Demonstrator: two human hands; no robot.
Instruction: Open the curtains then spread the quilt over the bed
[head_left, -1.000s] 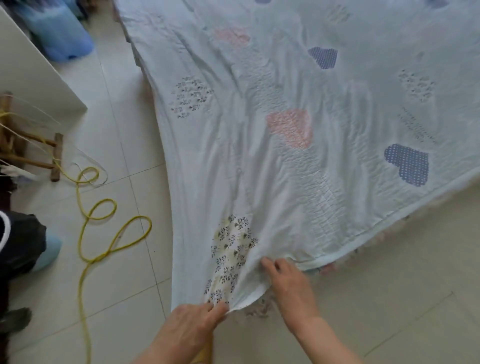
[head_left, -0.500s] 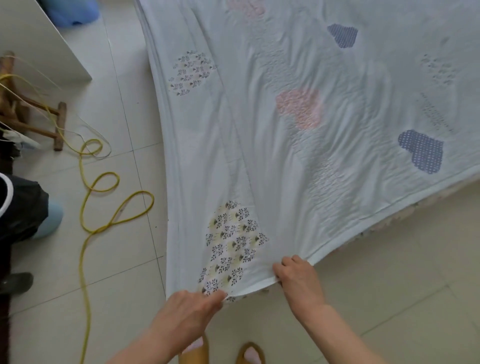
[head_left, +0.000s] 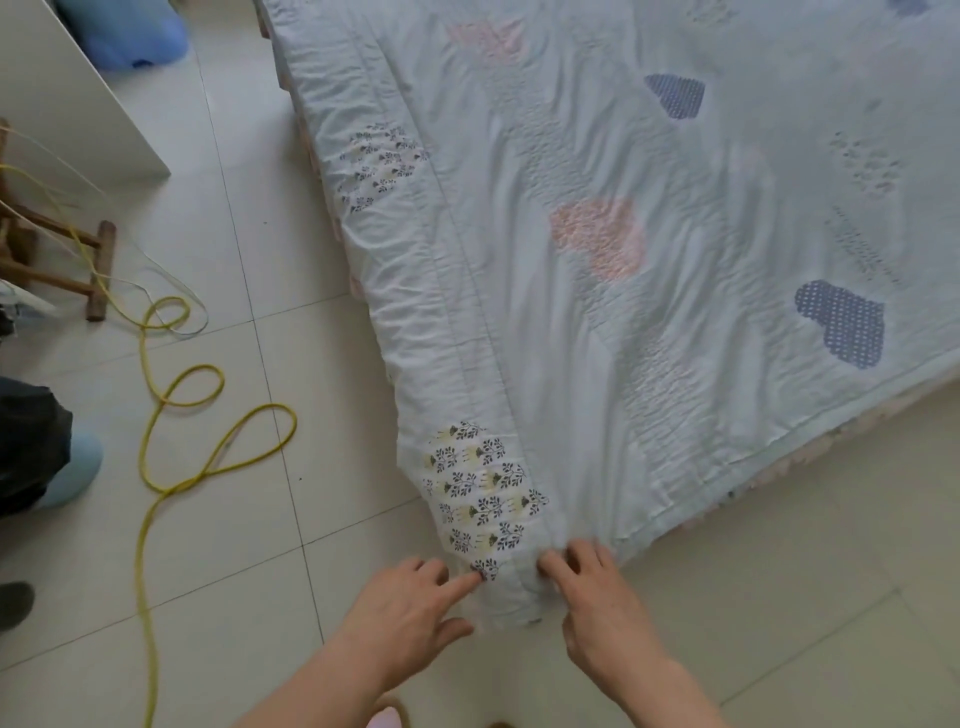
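Observation:
The quilt (head_left: 597, 322) is pale blue with pink, navy and flower-print heart patches and lies spread across the bed. Its near corner (head_left: 511, 597) hangs over the bed's corner, just above the tiled floor. My left hand (head_left: 410, 610) is at the left of that corner, forefinger on the flower-print patch (head_left: 480, 499) and thumb under the fabric's edge. My right hand (head_left: 592, 592) is at the right of the corner with its fingers curled into the cloth. A strip of pink bedding (head_left: 810, 462) shows under the quilt's front hem.
A yellow cable (head_left: 171, 431) loops over the floor at the left. Beyond it are a wooden stool (head_left: 93, 265), a white cabinet (head_left: 78, 93) and a blue object (head_left: 140, 36). Another person's dark trouser leg and blue slipper (head_left: 78, 467) stand at the left edge.
Both hands have drawn the quilt's corner down and toward me. It was stretched out flat between them; now it drapes over the bed's corner, and the left side hangs straighter.

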